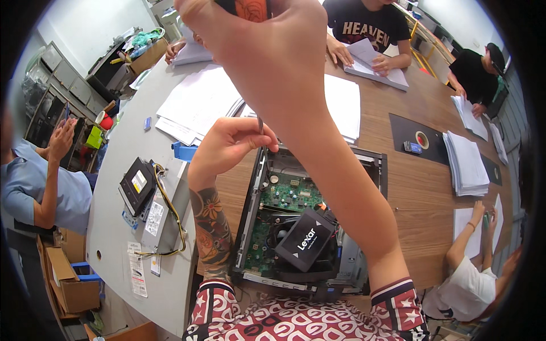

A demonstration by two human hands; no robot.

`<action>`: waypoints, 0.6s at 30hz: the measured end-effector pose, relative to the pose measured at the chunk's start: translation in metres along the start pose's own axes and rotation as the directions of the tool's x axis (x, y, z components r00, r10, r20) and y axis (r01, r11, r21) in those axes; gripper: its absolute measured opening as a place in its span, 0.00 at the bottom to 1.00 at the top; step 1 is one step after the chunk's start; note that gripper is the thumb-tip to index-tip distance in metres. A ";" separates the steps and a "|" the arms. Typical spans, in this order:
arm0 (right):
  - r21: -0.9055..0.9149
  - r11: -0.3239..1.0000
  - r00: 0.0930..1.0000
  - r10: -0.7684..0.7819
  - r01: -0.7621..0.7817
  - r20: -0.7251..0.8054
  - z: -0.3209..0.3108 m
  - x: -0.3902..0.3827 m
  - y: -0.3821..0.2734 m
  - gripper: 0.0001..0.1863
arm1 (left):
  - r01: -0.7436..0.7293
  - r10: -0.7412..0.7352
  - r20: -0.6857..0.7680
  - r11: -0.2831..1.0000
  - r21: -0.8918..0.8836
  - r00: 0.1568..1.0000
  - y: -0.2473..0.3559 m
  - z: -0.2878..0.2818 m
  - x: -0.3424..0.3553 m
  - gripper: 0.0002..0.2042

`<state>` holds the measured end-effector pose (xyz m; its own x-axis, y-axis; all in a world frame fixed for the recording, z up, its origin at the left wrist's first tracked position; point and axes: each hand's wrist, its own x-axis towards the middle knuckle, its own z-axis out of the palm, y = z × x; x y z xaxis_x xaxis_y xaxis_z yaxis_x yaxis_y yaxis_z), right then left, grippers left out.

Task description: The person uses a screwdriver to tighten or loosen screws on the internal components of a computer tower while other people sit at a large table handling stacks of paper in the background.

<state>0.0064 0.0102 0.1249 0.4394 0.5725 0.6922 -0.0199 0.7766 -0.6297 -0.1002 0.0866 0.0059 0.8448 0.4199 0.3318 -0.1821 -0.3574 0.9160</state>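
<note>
right hand (pixel 277 54) grips 1 orange-and-black-handled screwdriver (pixel 251 9) | left hand (pixel 230 143) pinches its thin metal shaft (pixel 261 126) | 1 black rectangular drive (pixel 305 240) in 1 open black-framed computer case (pixel 278 283)

room: tabletop (pixel 418 227) right of computer case (pixel 251 207) | obstacles: black drive (pixel 306 240) over interior, papers (pixel 196 102) beyond

The shirt (pixel 310 327) is dark red, covered in bold white block lettering with some black letters. Its short sleeves carry white stars on dark red, beside black and white bands. Striped cuffs (pixel 218 286) in dark, white and red edge them. A tattoo (pixel 210 227) of flower shapes, dark lines and orange patches covers the left forearm (pixel 215 257).
</note>
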 end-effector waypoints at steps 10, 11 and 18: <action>-0.326 0.940 0.994 -0.106 0.096 -0.015 -0.009 -0.004 0.029 0.32 | 0.010 -0.010 -0.001 1.000 -0.030 1.000 -0.003 -0.004 0.002 0.04; -0.333 0.943 0.999 -0.025 0.016 -0.024 -0.010 -0.006 0.029 0.31 | 0.015 -0.015 0.002 0.999 -0.030 1.000 -0.004 -0.004 0.002 0.04; -0.377 0.910 0.985 0.170 -0.172 -0.040 -0.006 -0.001 0.027 0.15 | 0.001 0.005 0.074 0.997 -0.076 0.997 -0.009 -0.007 0.002 0.05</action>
<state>0.0107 0.0292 0.1054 0.4648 0.6850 0.5610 0.2452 0.5092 -0.8250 -0.1002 0.0968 0.0000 0.8789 0.3550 0.3186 -0.2192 -0.2927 0.9308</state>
